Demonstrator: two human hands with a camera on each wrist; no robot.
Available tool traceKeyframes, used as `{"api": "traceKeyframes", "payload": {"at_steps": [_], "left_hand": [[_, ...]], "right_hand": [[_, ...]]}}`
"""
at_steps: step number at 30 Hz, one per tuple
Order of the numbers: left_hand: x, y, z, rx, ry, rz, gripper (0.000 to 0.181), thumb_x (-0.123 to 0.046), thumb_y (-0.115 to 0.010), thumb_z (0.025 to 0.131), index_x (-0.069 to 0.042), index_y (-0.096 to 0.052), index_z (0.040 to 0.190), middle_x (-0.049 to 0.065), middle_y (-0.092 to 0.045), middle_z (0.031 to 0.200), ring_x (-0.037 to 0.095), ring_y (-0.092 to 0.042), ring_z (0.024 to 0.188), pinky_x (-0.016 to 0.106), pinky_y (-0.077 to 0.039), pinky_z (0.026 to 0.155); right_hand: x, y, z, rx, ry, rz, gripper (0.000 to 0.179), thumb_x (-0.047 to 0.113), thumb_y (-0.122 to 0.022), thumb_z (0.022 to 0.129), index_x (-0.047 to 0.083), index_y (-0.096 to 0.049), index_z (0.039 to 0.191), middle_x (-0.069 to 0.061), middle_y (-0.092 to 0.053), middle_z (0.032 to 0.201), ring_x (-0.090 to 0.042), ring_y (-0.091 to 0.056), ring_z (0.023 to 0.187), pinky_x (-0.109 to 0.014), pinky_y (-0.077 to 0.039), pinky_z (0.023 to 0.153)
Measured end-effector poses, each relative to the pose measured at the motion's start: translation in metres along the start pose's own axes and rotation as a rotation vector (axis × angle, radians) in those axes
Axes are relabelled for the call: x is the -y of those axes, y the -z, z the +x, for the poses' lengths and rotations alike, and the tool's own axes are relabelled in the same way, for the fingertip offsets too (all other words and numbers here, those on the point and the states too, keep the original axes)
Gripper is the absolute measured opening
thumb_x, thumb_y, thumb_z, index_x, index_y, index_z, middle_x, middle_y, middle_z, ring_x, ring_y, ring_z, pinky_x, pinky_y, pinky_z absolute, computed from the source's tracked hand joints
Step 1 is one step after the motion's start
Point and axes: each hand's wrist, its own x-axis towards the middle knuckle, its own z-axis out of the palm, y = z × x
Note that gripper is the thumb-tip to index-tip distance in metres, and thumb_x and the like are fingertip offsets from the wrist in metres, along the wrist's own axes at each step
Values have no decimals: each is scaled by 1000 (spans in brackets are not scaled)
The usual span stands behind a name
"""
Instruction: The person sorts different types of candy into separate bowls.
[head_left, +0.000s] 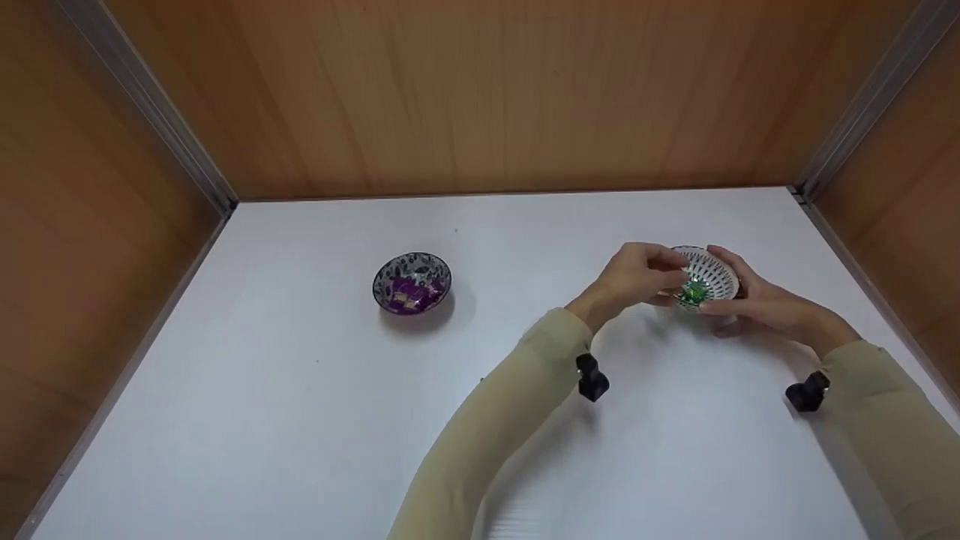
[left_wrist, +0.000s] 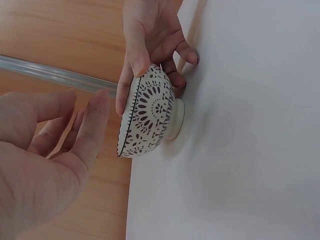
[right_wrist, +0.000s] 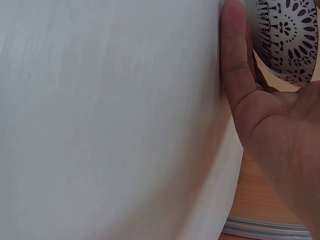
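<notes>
At the right, a small white bowl point(head_left: 718, 276) with a dark pattern holds shiny green foil-like pieces point(head_left: 694, 291). My right hand point(head_left: 776, 309) grips this bowl from its right side, thumb and forefinger at the rim. In the left wrist view the patterned outside of the bowl point(left_wrist: 150, 112) shows, its foot right at the tabletop. Over the left part of the bowl's opening is my left hand point(head_left: 634, 277). Its fingers are loosely bent, and in the left wrist view nothing shows between thumb and fingers. The right wrist view has my right hand point(right_wrist: 272, 110) beside the bowl.
A second bowl point(head_left: 414, 262), dark-patterned with shiny purple pieces point(head_left: 411, 295) inside, stands left of centre on the white table point(head_left: 262, 420). Wooden panels point(head_left: 510, 97) with metal corner strips enclose the back and both sides.
</notes>
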Motion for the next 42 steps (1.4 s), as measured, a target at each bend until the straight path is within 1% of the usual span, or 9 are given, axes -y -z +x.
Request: {"api": "traceKeyframes", "payload": {"at_steps": [7,11,16,21,27,31,36,38,42], "left_hand": [[-3,16,-22,121,-83,-26,18,-4,-72,94,-7,-73,112,2,-66,100,22,-71,91,29,-61,71],[-3,32,-35,160,-100,-30,18,-4,-71,95,-6,-73,113,4,-67,102,20,-70,89,31,-61,73],[5,55,-50,186,-129,-34,19,-4,-71,95,-5,-72,113,7,-67,103,22,-68,90,35,-61,77],[16,80,-66,194,-136,-18,19,-4,-72,94,-4,-71,113,10,-67,105,36,-66,100,39,-61,80],[25,107,-86,188,-140,18,20,-7,-72,95,-6,-71,114,11,-66,108,39,-65,105,38,-61,81],[30,123,-101,233,-115,120,24,-8,-72,95,-5,-69,119,10,-65,109,33,-67,103,37,-61,79],[40,141,-119,318,-63,319,35,-10,-75,93,-6,-66,127,14,-63,119,22,-68,100,36,-61,76],[45,147,-125,338,-64,391,39,-11,-77,91,-4,-66,128,17,-63,122,22,-67,101,34,-60,79],[55,157,-135,350,-82,500,43,-11,-81,87,0,-67,127,19,-65,122,29,-66,105,35,-56,88]], "right_hand": [[-2,0,-2,-8,-8,-19,102,19,-71,97,41,7,160,-9,-2,162,-35,-27,137,-49,-55,94],[-3,-1,-3,-16,-9,-33,102,20,-71,96,41,6,160,-11,-1,162,-38,-21,141,-52,-53,95],[-2,-2,-4,-13,-8,-9,102,19,-70,97,41,6,160,-14,-1,163,-41,-19,143,-55,-52,96],[-2,-2,-5,-11,-12,14,102,17,-71,96,42,5,160,-17,-2,162,-42,-21,142,-55,-53,95],[-2,0,-5,-40,-4,-32,102,19,-72,96,42,3,160,-20,-7,162,-42,-27,140,-52,-55,92],[0,-2,-5,-59,-5,-77,102,22,-74,95,41,3,159,-21,-11,161,-42,-30,138,-49,-57,91],[1,-4,-4,-68,-1,-85,103,22,-75,94,40,2,159,-23,-17,159,-41,-35,135,-46,-57,91],[1,-4,-4,-70,2,-81,103,22,-75,94,39,2,159,-24,-18,159,-40,-36,134,-46,-57,91],[0,-4,-4,-75,1,-73,103,22,-76,93,40,2,159,-24,-20,158,-40,-37,133,-46,-57,90]]}}
